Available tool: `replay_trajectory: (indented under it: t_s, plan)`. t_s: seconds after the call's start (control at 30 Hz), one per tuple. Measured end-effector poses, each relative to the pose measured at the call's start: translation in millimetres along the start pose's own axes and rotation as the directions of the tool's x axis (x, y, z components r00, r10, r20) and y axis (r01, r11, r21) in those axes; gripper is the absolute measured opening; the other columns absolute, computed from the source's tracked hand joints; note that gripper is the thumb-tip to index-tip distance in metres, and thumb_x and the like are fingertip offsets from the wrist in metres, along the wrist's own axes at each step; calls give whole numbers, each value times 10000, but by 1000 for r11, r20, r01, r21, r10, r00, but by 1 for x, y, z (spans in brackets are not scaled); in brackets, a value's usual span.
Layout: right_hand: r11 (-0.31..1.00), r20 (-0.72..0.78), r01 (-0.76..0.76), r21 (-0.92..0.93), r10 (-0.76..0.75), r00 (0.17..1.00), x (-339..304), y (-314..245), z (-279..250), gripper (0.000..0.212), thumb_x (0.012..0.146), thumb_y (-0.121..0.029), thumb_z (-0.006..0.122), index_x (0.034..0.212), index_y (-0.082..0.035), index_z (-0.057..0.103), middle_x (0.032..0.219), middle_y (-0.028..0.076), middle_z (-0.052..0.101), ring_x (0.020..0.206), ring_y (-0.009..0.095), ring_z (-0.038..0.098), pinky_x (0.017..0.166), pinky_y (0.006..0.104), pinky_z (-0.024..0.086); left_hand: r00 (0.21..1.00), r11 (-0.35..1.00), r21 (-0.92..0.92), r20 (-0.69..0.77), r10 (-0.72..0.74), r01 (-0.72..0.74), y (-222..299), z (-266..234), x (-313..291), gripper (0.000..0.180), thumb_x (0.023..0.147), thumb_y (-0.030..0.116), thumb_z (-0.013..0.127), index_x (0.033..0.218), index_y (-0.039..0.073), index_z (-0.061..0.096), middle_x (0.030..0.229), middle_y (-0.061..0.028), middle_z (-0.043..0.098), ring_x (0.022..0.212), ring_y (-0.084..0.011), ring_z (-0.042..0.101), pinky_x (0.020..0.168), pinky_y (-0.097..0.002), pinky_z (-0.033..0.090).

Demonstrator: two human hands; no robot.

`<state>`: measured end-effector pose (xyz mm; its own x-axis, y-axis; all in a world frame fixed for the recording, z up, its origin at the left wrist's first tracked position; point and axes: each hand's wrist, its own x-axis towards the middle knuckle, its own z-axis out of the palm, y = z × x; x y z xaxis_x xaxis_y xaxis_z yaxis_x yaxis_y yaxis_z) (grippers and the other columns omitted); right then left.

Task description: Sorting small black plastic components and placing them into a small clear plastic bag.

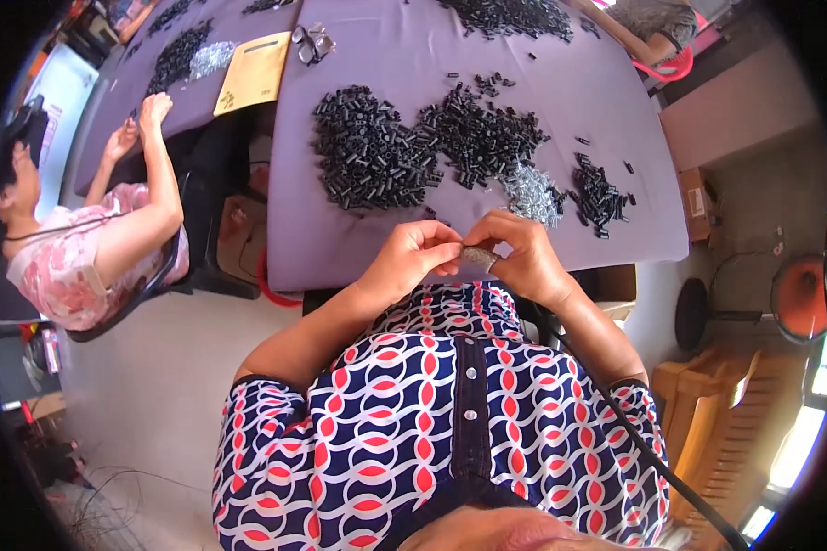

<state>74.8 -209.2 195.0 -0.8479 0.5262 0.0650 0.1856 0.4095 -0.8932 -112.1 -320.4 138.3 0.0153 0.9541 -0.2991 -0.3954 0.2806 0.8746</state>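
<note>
My left hand (417, 253) and my right hand (522, 254) meet at the table's near edge, both closed with fingertips pinched together. What they hold is too small and too covered by the fingers to name. A greyish wrap (480, 258) covers a finger of my right hand. Just beyond my hands lie a large heap of short black plastic cylinders (372, 151) and a second black heap (489, 136) to its right. A pile of small clear or silvery pieces (530, 193) touches that second heap. Farther right is a smaller group of black cylinders (601, 195).
A purple cloth covers the table (289, 230). Eyeglasses (312, 44) and a yellow envelope (254, 72) lie at the far left. On the left sits a co-worker (101, 239), hands raised; another person's arm (629, 41) shows at the far right. Another black heap (510, 16) lies at the back.
</note>
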Motion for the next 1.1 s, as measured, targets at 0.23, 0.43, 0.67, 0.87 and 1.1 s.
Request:
replay_trajectory:
  t_s: [0.23, 0.43, 0.67, 0.87, 1.1]
  plan:
    - [943, -227, -80, -322, 6, 974, 14, 42, -4, 345, 745, 118, 641, 1064, -6, 687, 984, 132, 677, 855, 278, 687, 764, 347, 550, 994, 995, 52, -65, 91, -88, 0, -32, -18, 134, 1002, 151, 634, 1034, 22, 654, 853, -27, 685, 754, -108, 647, 730, -258, 529]
    - [886, -188, 24, -463, -124, 974, 32, 50, -14, 333, 719, 63, 656, 1034, -42, 689, 982, 126, 654, 921, 351, 655, 782, 418, 544, 992, 995, 31, -76, 100, -98, -1, -25, -5, 144, 1004, 171, 633, 1044, 34, 653, 854, -32, 686, 752, -116, 650, 727, -265, 529]
    - [771, -175, 45, -636, -200, 964, 49, 92, 5, 297, 712, 37, 660, 996, -42, 696, 1010, 111, 644, 1010, 332, 626, 853, 427, 533, 982, 967, -208, -149, 114, -144, -24, -49, 10, 103, 1008, 130, 616, 1056, 43, 644, 890, -44, 691, 770, -131, 654, 746, -289, 544]
    - [918, -98, 71, -390, -118, 988, 44, 80, 30, 293, 748, 11, 705, 1037, -41, 694, 1044, 132, 653, 999, 344, 648, 857, 411, 540, 981, 947, -273, -139, 134, -168, -32, -62, 24, 104, 1009, 115, 613, 1062, 31, 645, 897, -42, 688, 779, -130, 645, 748, -292, 540]
    - [862, 9, 143, -486, -159, 987, 57, 77, 38, 291, 734, 20, 729, 1014, -33, 670, 1006, 126, 632, 958, 332, 656, 795, 396, 549, 983, 967, -220, -156, 99, -132, -20, -61, 22, 116, 1005, 132, 627, 1060, 32, 644, 898, -45, 688, 784, -129, 650, 753, -285, 540]
